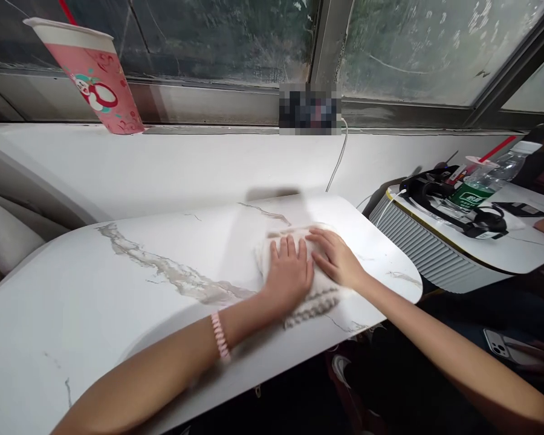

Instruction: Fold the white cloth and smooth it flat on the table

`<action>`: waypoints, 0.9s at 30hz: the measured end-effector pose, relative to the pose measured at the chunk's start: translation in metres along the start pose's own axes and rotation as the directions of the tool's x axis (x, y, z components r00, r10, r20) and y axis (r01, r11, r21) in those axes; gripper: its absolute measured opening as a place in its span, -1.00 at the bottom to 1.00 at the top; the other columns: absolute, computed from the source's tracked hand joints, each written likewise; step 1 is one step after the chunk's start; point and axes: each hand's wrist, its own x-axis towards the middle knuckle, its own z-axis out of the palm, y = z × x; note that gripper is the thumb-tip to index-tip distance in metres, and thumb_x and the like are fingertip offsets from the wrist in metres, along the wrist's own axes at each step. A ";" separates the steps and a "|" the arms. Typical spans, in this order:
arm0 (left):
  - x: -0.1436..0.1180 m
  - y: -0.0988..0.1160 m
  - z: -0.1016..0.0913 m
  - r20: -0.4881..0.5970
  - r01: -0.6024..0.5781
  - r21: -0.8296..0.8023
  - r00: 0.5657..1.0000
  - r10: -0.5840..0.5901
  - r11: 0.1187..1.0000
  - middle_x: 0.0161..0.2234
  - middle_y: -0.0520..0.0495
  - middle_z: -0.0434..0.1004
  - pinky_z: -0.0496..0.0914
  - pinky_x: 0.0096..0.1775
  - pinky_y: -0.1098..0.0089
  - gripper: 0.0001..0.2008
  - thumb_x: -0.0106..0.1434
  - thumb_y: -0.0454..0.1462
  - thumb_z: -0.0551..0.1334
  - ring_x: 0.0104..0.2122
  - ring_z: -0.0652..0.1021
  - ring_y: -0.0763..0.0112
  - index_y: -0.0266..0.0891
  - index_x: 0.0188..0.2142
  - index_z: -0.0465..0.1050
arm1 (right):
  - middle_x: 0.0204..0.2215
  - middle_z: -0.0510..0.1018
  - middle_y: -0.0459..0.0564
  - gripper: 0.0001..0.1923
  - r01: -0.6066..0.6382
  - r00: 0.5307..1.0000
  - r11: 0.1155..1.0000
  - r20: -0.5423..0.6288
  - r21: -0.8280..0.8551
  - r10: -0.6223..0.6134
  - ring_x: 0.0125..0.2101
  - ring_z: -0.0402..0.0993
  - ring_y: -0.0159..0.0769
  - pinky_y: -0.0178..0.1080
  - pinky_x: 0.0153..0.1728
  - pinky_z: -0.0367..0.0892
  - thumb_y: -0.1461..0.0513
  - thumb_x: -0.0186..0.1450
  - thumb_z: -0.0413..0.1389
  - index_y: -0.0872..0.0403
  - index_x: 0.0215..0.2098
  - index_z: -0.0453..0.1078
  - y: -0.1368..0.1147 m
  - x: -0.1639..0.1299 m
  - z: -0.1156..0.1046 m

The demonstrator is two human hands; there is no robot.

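My left hand and right hand lie flat, fingers spread, pressing the white knitted cloth; neither grip is closed. The cloth rests on the marble desk toward its 3 o'clock end, a pink paper cup at 10 o'clock

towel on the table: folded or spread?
Folded. The towel is a compact thick pad on the table, with both hands, left and right, pressed flat on it.

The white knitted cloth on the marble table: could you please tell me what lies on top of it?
Both hands press flat on the white knitted cloth: the left hand and the right hand. Its middle is covered by them; only its edges show.
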 end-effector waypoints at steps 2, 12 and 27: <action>-0.032 0.006 -0.001 0.006 -0.072 0.024 0.997 0.072 0.997 0.30 -0.51 0.20 0.11 0.25 -0.18 -0.41 0.44 -0.13 -0.10 0.30 0.24 -0.19 -0.47 0.31 0.17 | 0.18 0.41 0.14 -0.58 0.005 1.000 1.000 0.023 -0.020 -0.005 0.22 0.28 0.03 0.22 0.20 0.23 0.13 0.39 -0.03 -0.07 0.19 0.32 -0.027 -0.026 -0.005; -0.077 -0.018 0.000 -0.188 -0.267 0.074 0.942 0.276 0.961 0.23 -0.46 0.33 0.19 0.22 -0.13 -0.44 0.44 -0.16 -0.10 0.24 0.35 -0.11 -0.49 0.26 0.26 | 0.18 0.39 0.20 -0.57 -0.020 0.999 0.977 0.023 -0.214 0.025 0.23 0.23 0.01 0.21 0.23 0.15 0.28 0.37 -0.10 0.15 0.18 0.28 -0.083 -0.051 0.009; 0.048 -0.186 -0.007 -0.102 0.027 -0.078 0.994 -0.035 0.997 0.27 -0.23 0.30 0.05 0.31 0.03 -0.52 0.41 -0.14 -0.02 0.27 0.29 0.15 -0.20 0.26 0.24 | 0.09 0.47 0.15 -0.66 -0.102 0.992 0.988 0.060 -0.114 0.110 0.14 0.28 -0.06 -0.02 0.22 0.07 0.27 0.35 -0.03 0.14 0.05 0.39 -0.047 0.152 0.106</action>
